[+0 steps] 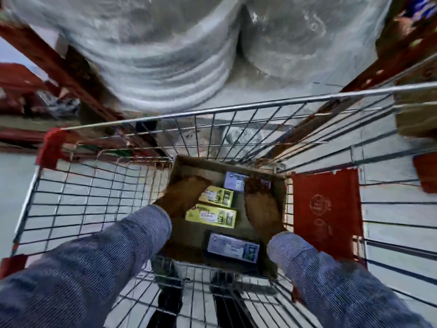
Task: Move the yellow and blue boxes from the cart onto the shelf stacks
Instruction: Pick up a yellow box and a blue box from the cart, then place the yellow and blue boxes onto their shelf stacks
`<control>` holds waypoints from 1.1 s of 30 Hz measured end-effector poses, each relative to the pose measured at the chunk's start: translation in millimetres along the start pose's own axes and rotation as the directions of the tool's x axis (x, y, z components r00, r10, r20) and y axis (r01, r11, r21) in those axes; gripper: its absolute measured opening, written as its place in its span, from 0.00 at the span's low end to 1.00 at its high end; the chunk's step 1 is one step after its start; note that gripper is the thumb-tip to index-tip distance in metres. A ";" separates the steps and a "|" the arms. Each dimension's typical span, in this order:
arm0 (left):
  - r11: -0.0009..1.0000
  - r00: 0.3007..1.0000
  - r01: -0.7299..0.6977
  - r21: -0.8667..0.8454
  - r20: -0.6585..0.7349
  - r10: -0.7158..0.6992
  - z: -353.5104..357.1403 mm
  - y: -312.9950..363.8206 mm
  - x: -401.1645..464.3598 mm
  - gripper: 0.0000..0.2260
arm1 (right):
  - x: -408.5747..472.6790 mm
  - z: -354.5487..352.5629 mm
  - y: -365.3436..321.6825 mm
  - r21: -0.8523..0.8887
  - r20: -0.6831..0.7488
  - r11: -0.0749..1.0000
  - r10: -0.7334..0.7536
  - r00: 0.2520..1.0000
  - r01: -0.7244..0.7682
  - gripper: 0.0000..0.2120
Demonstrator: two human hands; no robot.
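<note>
1. A blurred storeroom aisle with red shelf uprights (pixel 78 67) and plastic-wrapped white bundles (pixel 165 55) lies beyond a wire shopping cart (pixel 212 110)
2. Inside the cart an open brown cardboard carton (pixel 184 235) holds two yellow boxes (pixel 211 215) and two blue boxes (pixel 233 247)
3. A red plastic flap (pixel 327 207) stands just right of the carton
4. Both hands reach down into the carton: left hand (pixel 185 194) touches the farther yellow box, right hand (pixel 261 204) covers the farther blue box; whether either is clamped cannot be told

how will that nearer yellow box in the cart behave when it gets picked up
The nearer yellow box looks like a small printed carton, so probably stiff and light. It lies flat inside the cardboard tray, so unlikely to roll or tip. Its glossy face might slip a little in the left hand.
</note>
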State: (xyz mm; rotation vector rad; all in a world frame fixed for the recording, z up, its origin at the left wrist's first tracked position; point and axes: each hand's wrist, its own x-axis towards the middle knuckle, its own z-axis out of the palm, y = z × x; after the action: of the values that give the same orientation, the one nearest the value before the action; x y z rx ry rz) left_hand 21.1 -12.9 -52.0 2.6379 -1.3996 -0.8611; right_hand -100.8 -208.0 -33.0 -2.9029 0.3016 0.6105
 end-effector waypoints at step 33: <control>0.966 0.798 -0.132 0.223 -0.554 0.237 -449.7 49.0 -294.2 0.29 | -194.1 -488.0 -90.5 0.177 -0.554 0.977 -0.001 0.832 0.119 0.20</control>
State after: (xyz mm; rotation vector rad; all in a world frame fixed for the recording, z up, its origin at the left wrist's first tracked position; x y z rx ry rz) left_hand 72.6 86.3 475.9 2.4831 -1.5525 0.1047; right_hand -68.7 -184.6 498.4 -2.8031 0.3140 -0.2813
